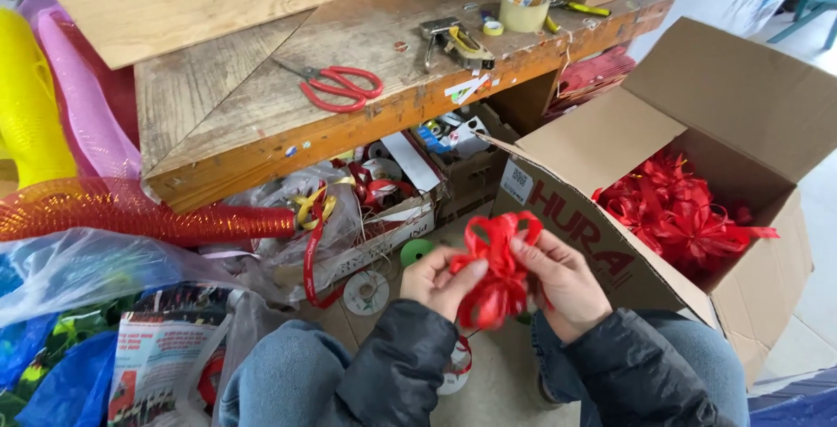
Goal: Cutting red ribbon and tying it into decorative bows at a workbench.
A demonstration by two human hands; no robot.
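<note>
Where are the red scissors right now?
In the head view, the red scissors lie upper left of centre on the wooden bench, left of the stapler.

Both hands met low in the frame on a red ribbon bow (495,266): the left hand (436,280) pinched its lower loops, the right hand (562,280) gripped its upper ones. At three o'clock an open cardboard box (741,95) held more red bows (676,209). At eleven o'clock red scissors (336,87) lay on the wooden desk (261,113), a tape roll (523,10) at twelve.
</note>
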